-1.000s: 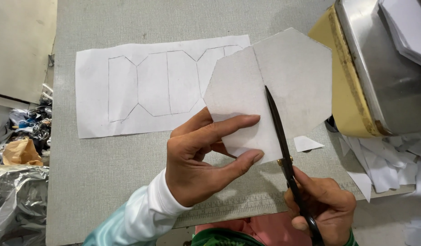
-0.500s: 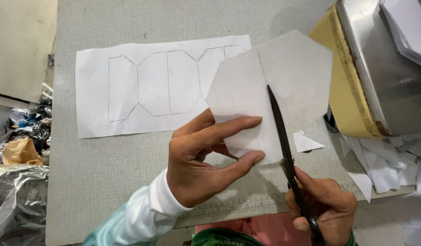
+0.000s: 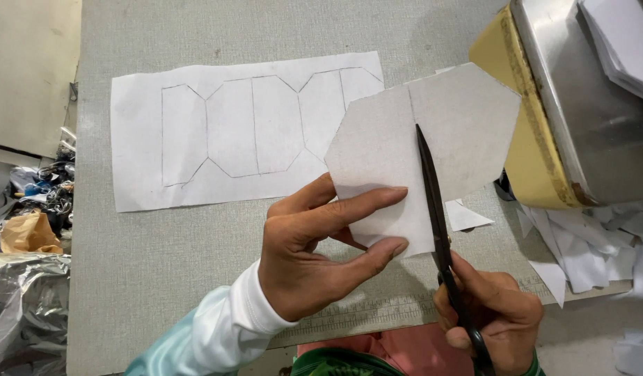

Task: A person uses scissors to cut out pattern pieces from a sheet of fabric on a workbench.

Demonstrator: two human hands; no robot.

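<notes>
Grey textured tabletop [image 3: 161,278] under a head camera, ruler [image 3: 377,313] printed along the near edge. Flat at the far side: white sheet [image 3: 196,139] with a pencilled row of panels, uncut, one corner tucked under the card. Nearer, held above the surface: grey card [image 3: 398,153], already trimmed to an angled outline, with a fold or line running down its middle. Left hand [image 3: 314,257] pinching the card's lower edge, fingers [image 3: 363,202] on top, thumb beneath, clamped. Right hand [image 3: 492,320] closed through the handles of black scissors [image 3: 433,202], blades together or nearly so, tip lying well up the card near that middle line. Judging by this: outer shape cut, a long cut along the card's right part under way, the sheet untouched. Offcuts [image 3: 467,216] lying just right of the blades, more scraps [image 3: 586,244] past the table's edge. Right side crowded by a metal machine [image 3: 586,111] with yellow tape [image 3: 523,139], close to the card's corner; open room left and ahead. Clutter [image 3: 29,230] beyond the left edge.
</notes>
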